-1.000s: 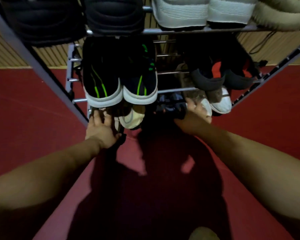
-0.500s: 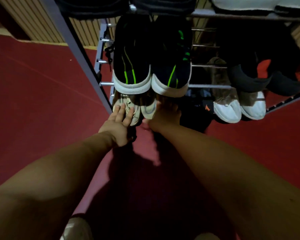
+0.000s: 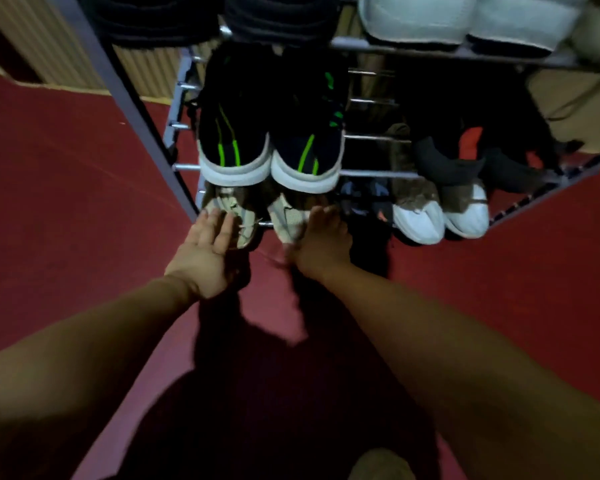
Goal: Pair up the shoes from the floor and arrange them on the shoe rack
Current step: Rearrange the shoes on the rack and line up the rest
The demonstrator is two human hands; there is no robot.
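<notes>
Low in the middle of the frame, a worn beige pair sits on the bottom shelf of the metal shoe rack (image 3: 378, 173), toes pointing toward the camera. The left hand (image 3: 207, 251) reaches in from the lower left. Its grip is wide, with straight fingers lying against the toe of the left beige shoe (image 3: 239, 216). The right hand (image 3: 324, 242) comes in from the lower right, slightly blurred. Its grip is also wide, the fingers stretched forward and touching the side of the right beige shoe (image 3: 288, 216). Neither hand is curled round anything.

Directly above this pair, on the next shelf, stand two black sneakers with green stripes (image 3: 234, 147) and grey-white soles, side by side and touching. To the right on the bottom shelf is a dark shoe with blue marks (image 3: 364, 199), then a pair of white-toed shoes (image 3: 418, 220). At the top edge of the frame are black shoes (image 3: 281, 19) and, to their right, white shoes (image 3: 416, 19). The rack stands on a red floor (image 3: 66, 202).
</notes>
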